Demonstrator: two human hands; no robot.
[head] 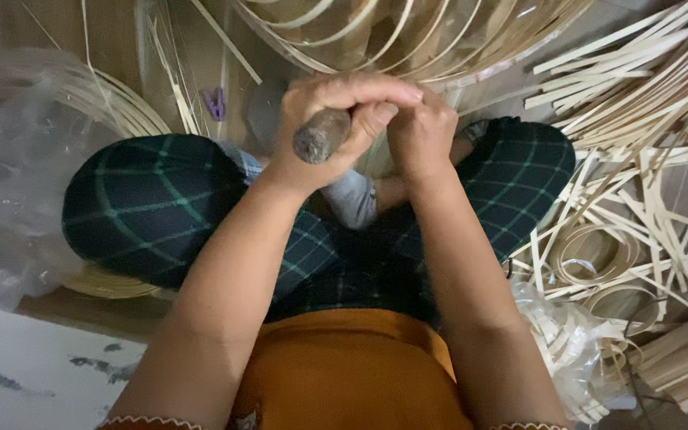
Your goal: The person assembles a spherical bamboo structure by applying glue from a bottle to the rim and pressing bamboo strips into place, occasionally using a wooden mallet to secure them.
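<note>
Floor [33, 374] strewn with bamboo strips [646, 183]; clear plastic sheet [1, 159] leftward

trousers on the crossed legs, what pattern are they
Dark green-black with a thin light-green check, on the trousers; clearest in the head view.

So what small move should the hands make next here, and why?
Probably press the round wooden tool handle forward into the curved pale bamboo-strip frame: the left hand grips it fully, and the right hand steadies beside it, touching.
</note>
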